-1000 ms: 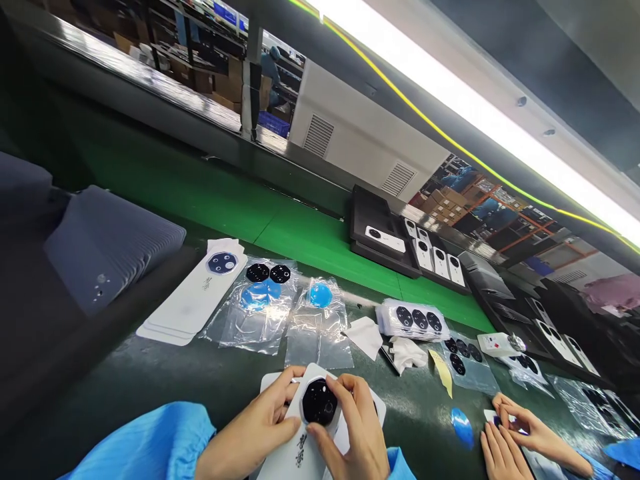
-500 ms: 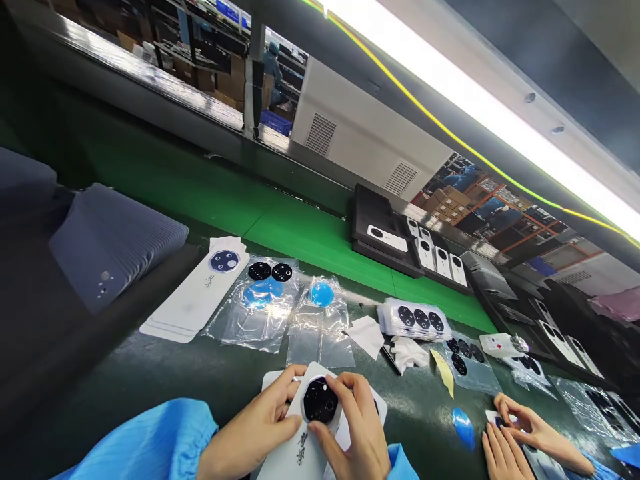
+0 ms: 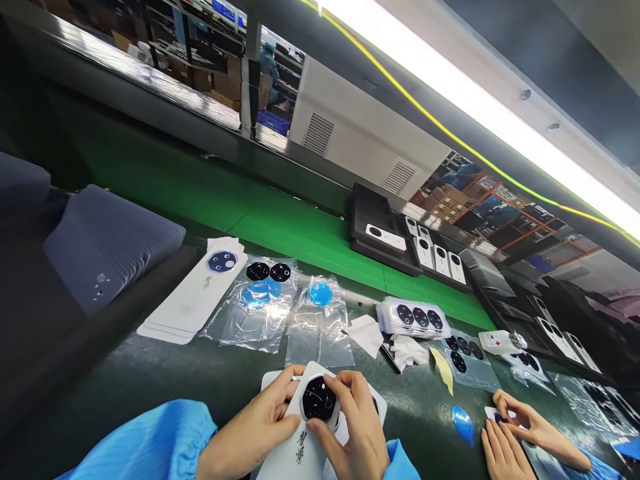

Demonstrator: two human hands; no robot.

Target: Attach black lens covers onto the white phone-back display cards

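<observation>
My right hand [image 3: 357,427] pinches the black lens ring [image 3: 319,401] onto the white cover [image 3: 300,450], low centre; my left hand [image 3: 260,427] clamps the cover's nine o'clock edge. Uneven thumb pressure could seat the ring crooked or smudge it.

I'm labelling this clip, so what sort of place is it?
Most likely a phone assembly line: a long green conveyor belt, black trays of white phone backs, and both hands pressing a round black camera cover onto a white back panel.
</observation>
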